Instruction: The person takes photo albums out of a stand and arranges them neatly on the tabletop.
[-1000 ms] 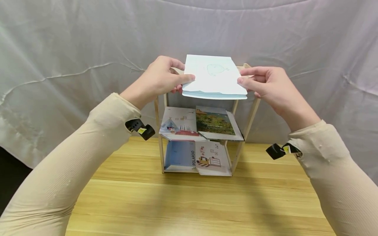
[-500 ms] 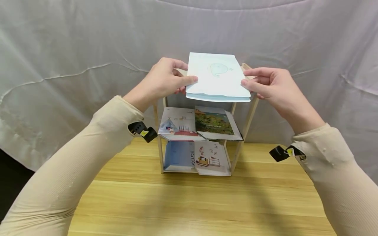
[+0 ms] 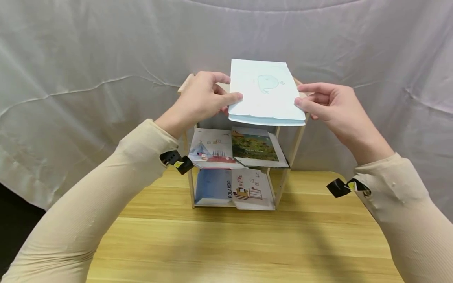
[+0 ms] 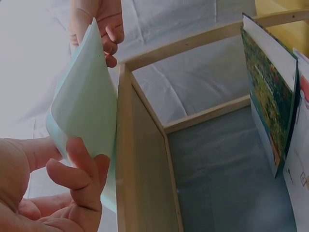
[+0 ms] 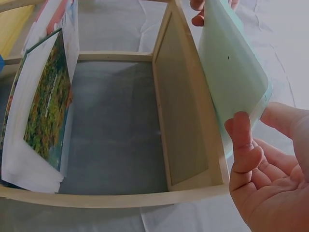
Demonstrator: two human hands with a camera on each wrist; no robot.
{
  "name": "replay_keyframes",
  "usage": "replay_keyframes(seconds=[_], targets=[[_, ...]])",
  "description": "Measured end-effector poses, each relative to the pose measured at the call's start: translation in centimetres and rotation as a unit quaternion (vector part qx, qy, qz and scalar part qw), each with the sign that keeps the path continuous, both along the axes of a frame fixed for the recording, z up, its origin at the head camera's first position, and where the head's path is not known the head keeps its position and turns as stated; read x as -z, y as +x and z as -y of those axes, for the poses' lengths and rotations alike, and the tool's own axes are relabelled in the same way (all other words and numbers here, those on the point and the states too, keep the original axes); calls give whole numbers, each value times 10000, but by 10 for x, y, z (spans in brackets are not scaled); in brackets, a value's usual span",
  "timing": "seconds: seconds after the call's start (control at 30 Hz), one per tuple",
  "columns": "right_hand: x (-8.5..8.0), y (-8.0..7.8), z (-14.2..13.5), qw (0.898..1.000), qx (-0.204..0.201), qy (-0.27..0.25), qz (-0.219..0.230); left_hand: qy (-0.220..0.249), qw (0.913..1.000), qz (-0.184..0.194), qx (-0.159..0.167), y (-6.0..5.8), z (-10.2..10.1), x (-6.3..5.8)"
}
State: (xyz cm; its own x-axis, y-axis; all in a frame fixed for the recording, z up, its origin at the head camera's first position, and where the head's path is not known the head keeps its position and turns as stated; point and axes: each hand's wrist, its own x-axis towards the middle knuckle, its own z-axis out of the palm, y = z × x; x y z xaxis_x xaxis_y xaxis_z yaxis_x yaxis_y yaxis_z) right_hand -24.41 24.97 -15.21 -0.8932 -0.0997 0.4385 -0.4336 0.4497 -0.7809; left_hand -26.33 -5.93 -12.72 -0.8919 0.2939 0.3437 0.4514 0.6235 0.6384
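Note:
A thin pale booklet [image 3: 269,106] with a small whale-like line drawing lies nearly flat over the top of a small wooden rack [image 4: 126,145]. My left hand [image 3: 205,94] pinches its left edge, thumb on top and fingers underneath. At the opposite edge, my right hand [image 3: 334,104] pinches it the same way. Two loose layers show along the near edge. From the right wrist view, the booklet's pale green underside [image 5: 231,67] runs close along the rack's top frame, and curled fingers sit beneath it.
On the middle shelf lean a photo album with an autumn-tree cover [image 3: 256,147] and a white illustrated book [image 3: 212,145]. The bottom shelf holds a blue POLAROID book [image 3: 213,186] and another illustrated book [image 3: 253,190]. A wooden table [image 3: 226,243] and grey curtain [image 3: 124,43] surround the rack.
Both hands have shifted slightly to the right with the booklet between them, while the books on the lower shelves stay put. The grip on both edges is unchanged.

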Motion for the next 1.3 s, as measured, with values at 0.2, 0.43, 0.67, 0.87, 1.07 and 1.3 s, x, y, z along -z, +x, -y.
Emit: replay_keyframes(seconds=[0.2, 0.43, 0.67, 0.87, 1.07, 1.3], targets=[[3, 3, -4, 9999, 69, -95, -116, 209, 9997, -41, 71, 2, -6, 4], [8, 6, -10, 9993, 122, -269, -220, 277, 9991, -296, 150, 6, -13, 9], [14, 9, -17, 9977, 149, -608, -249, 484, 9979, -321, 301, 8, -20, 16], [20, 12, -24, 9945, 8, -977, -370, 571, 9967, -381, 435, 8, -28, 22], [27, 13, -31, 9880, -315, -1407, -548, 708, 9942, -494, 642, 9, -35, 30], [35, 18, -38, 9847, -297, -1590, -642, 761, 9925, -618, 725, 11, -43, 40]])
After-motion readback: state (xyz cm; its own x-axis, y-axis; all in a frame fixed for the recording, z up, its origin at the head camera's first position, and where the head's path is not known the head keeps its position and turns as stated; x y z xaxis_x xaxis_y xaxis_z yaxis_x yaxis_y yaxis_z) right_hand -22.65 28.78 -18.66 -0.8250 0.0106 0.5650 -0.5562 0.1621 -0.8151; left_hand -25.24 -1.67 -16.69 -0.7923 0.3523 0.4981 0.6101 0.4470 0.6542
